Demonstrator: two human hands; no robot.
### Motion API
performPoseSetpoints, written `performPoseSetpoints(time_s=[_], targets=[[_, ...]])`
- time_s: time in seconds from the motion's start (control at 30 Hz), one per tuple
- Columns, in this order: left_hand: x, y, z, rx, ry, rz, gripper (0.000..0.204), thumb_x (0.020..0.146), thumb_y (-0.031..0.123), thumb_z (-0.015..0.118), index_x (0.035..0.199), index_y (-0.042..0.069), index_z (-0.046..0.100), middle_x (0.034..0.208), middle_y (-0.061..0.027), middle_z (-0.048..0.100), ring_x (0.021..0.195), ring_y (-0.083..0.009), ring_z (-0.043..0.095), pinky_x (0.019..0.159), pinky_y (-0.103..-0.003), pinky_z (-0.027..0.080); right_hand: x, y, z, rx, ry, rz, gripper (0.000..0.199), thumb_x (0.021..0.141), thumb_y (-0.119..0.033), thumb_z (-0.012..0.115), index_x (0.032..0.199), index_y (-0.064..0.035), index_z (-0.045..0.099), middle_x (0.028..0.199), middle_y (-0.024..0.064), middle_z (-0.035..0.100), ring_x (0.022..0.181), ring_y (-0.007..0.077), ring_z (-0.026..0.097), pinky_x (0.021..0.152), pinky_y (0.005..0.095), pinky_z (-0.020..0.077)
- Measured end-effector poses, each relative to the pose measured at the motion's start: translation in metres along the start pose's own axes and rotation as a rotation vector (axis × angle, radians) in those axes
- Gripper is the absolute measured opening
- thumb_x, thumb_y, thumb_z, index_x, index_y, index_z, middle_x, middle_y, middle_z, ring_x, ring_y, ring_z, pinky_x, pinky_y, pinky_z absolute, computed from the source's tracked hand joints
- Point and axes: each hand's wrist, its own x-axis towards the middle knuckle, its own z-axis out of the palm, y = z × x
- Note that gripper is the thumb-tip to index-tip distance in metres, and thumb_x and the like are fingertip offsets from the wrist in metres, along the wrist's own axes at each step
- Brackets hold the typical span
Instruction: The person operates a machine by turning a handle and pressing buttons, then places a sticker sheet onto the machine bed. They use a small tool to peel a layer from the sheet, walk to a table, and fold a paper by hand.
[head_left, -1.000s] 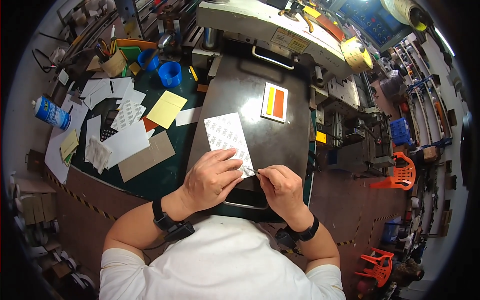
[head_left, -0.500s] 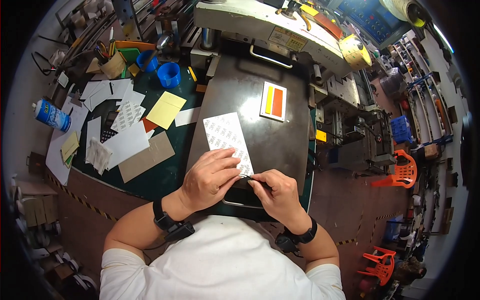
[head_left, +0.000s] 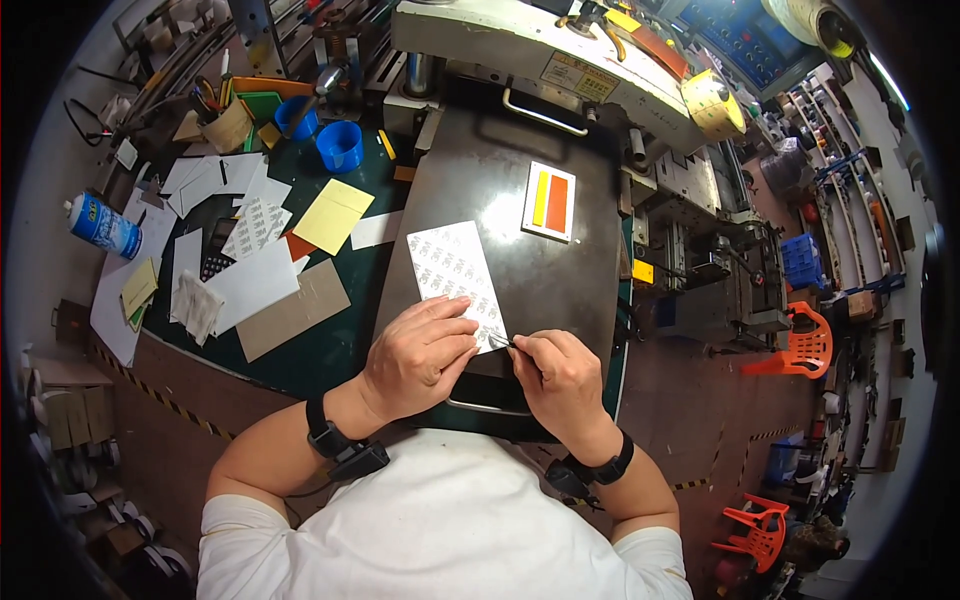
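1. Plainly in view from where I stand, a white sheet [head_left: 447, 258] lies slightly aslant on the dark metal plate [head_left: 560, 300], its near end by the person's two hands.
2. It is long and narrow with straight edges, and looks flat. Rows of grey print repeat on a slant across its white face, and the bare plate shows darkly around its upper part.
3. The left hand [head_left: 420, 345] rests over its lower left part, fingers loosely bent and laid on the face, not closed into a fist; they hide some of the print and the left edge.
4. The right hand [head_left: 560, 365] is closed, pinching a thin tool [head_left: 502, 341] between thumb and fingers. Its tip points at the lower right corner area; I can't tell whether it presses on the surface.
5. Farther up the plate, well apart from the sheet, sits a white panel [head_left: 549, 203] with one yellow and one wider orange-red stripe.
6. Off to the left, a pale yellow paper [head_left: 335, 217] lies among other papers on the green tabletop [head_left: 310, 365].
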Motion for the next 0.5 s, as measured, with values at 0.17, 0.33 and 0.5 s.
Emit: performPoseSetpoints(time_s=[0.17,0.33,0.5], targets=[[0.0026,0.0006,-0.0012,0.002,-0.008,-0.008,0.01,0.081,0.0,0.084,0.091,0.001,0.08,0.105,-0.0139,0.079,0.117,-0.0345,0.073,0.104,-0.047,0.056,0.0012,-0.0017,0.0003,-0.047,-0.001,-0.007,0.014,0.085,-0.001,0.081,0.096,-0.0021,0.075,0.087,0.0105,0.072,0.078,0.0294,0.071,0.069,0.0385,0.0577],[0.0032,0.0015,-0.002,0.012,-0.022,-0.013,0.013,0.081,0.001,0.085,0.093,0.001,0.081,0.106,-0.0139,0.078,0.116,-0.0343,0.073,0.102,-0.046,0.057,0.0011,-0.0015,0.0005,-0.052,-0.001,-0.01,0.015,0.084,0.0,0.082,0.097,-0.0018,0.075,0.087,0.0112,0.073,0.077,0.0297,0.071,0.068,0.0387,0.0577],[0.0032,0.0016,-0.002,0.02,-0.026,-0.009,0.014,0.081,0.001,0.085,0.094,0.002,0.081,0.107,-0.014,0.078,0.116,-0.0342,0.073,0.102,-0.046,0.057,0.0013,-0.0015,0.0002,-0.063,-0.008,-0.005,0.016,0.083,0.0,0.082,0.098,-0.0018,0.075,0.088,0.011,0.073,0.078,0.0295,0.071,0.069,0.0386,0.0576]])
